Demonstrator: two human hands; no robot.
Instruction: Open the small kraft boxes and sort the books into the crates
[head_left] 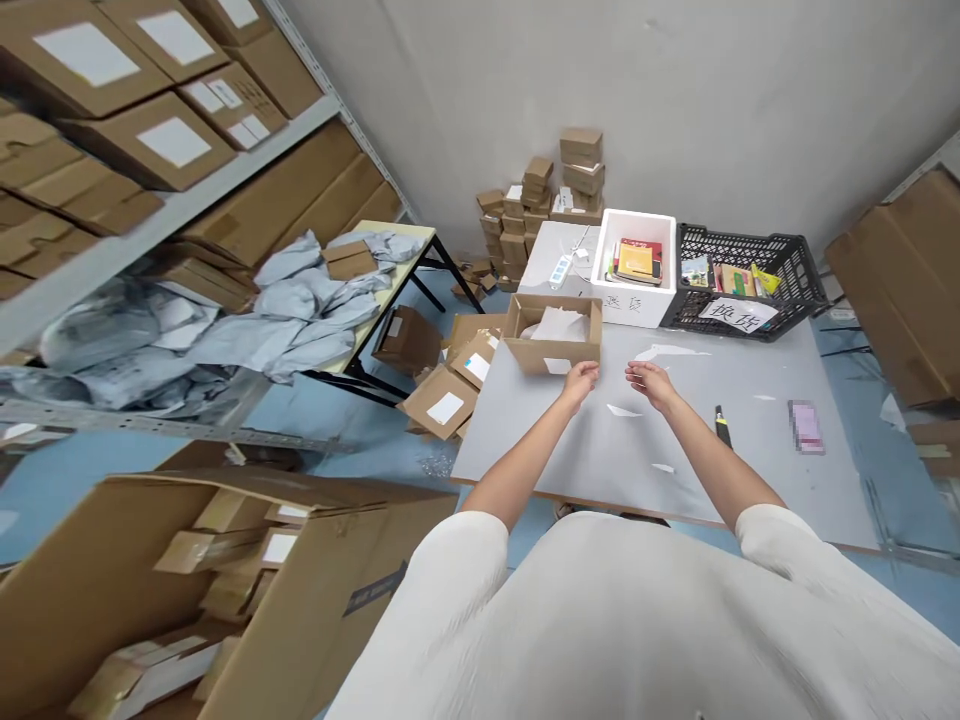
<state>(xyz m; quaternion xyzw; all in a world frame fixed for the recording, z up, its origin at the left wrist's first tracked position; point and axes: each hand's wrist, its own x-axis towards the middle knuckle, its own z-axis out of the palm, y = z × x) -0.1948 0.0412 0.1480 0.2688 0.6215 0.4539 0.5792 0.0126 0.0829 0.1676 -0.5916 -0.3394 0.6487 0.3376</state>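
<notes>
Over the grey-topped table [525,430], my two hands face each other with a gap between them. My left hand [580,384] is just by the front right corner of an open cardboard box [540,358], its fingers curled together. White paper [561,324] lies inside that box. My right hand [651,384] has its fingers bent and pressed together, just in front of a torn strip of white paper [667,352]. Whatever either hand may pinch is too small to make out. A smaller paper scrap [622,411] lies below and between the hands.
Behind stand a white foam box [634,312] holding books and a black crate [787,310]. To the right lie a black-and-yellow cutter [722,428] and a blurred pink item [807,428]. A power strip [560,271] is at back left; a large carton [322,590] stands lower left.
</notes>
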